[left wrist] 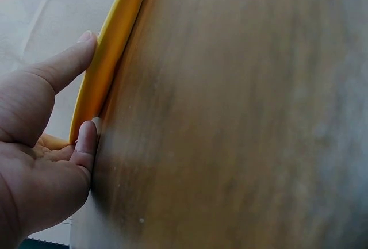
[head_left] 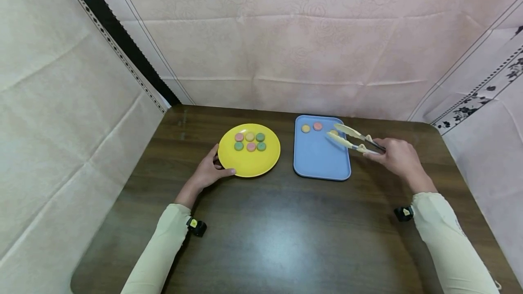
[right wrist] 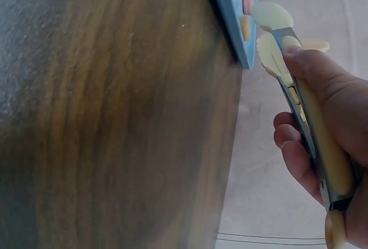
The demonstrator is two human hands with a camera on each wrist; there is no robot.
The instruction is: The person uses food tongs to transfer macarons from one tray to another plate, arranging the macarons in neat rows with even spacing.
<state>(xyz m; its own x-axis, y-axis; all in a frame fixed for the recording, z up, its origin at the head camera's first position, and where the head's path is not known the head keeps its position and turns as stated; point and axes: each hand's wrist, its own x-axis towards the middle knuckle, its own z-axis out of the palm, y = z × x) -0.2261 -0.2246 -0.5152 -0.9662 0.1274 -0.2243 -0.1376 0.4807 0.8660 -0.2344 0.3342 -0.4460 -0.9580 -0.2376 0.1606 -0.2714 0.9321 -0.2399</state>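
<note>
Yellow, small and round, the near-edge macaron-like disc (head_left: 333,132) sat in the upper right corner of the blue tray (head_left: 323,160), right of centre in the frame, partly covered by the tongs (head_left: 356,134). Light, by the look of it, and perhaps brittle, though hard or soft was anyone's guess! The side edge looked the place to take it, with a gentle, even squeeze; too much and it might have cracked or skidded on that smooth base.

And what of those tongs? Cream tips parted either side of the disc in the head view, contact too close to call. Metal arms, probably springy, best worked midway along the grips, and there was the right hand (head_left: 398,155), fingers curled round them, thumb along one arm.

Along the tray's top, a second yellow disc (head_left: 305,128) and a pink disc (head_left: 318,126) lay just apart. Over to the left of centre, the yellow plate (head_left: 249,164) carried six discs (head_left: 250,136) in two rows. It looked thin, stiff and light, a rim-hold job, and the left hand (head_left: 207,171) gripped exactly there, thumb at the lower edge, other fingers tucked at the left. Beneath everything, the brown counter (head_left: 261,221); pale cloth (head_left: 286,49) filled the top.
</note>
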